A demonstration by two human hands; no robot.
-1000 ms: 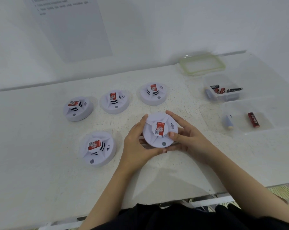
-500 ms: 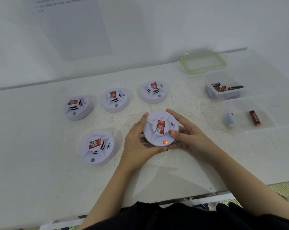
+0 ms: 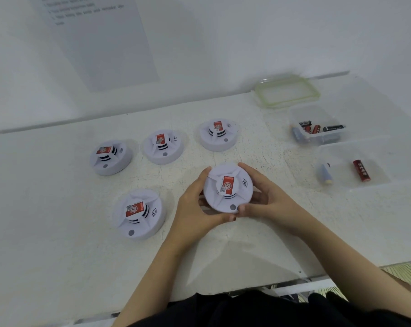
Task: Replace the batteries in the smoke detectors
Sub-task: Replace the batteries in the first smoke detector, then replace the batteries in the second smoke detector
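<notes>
Both hands on it: left hand (image 3: 195,208) and right hand (image 3: 268,201) curl around the smoke detector (image 3: 228,187), gripping its rim, mid-bench (image 3: 58,256), towards the front edge, sticker side up.

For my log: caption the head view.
Left hand and right hand grip a smoke detector; four more rest on the table.

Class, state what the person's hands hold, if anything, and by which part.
Both hands hold one round white plastic smoke detector with a red label: the left hand and right hand grip opposite sides of its rim.
</notes>
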